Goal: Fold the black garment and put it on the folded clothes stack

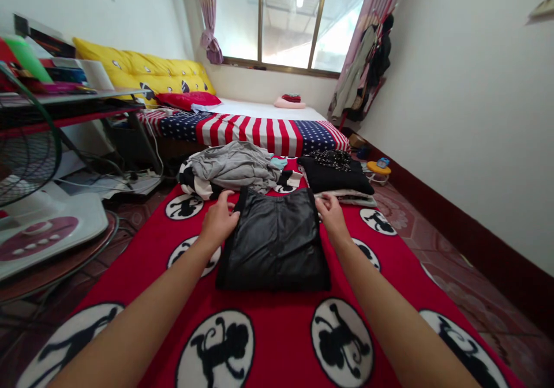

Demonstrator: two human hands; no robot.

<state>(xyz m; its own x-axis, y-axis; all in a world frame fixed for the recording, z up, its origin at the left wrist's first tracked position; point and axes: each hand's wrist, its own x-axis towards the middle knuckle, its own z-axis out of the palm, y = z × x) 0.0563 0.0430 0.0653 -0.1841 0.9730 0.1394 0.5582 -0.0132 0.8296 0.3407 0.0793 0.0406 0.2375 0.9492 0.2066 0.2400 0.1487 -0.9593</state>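
At the far left of the frame a fan (26,145) with a wire guard stands on its white base beside a cluttered desk (64,96), and behind them a yellow cushion (142,67) runs along the wall. Just left of centre the left hand (219,220) lies palm down on the upper left corner of a black folded garment (274,238), fingers (225,198) loosely spread and pressing the cloth rather than clutching it. That garment sits flat in the middle of the frame on a red blanket (268,330) printed with black-and-white monkey circles. Directly above it a rumpled grey garment (234,165) tops a loose heap, and beyond that a bed carries a stars-and-stripes cover (259,131). Right of centre the right hand (331,212) rests at the black garment's upper right corner, fingers slightly curled on its edge; whether they pinch it cannot be told. Just above that hand lies a stack of folded dark clothes (335,174), and hanging clothes (367,70) fill the upper right by the window.
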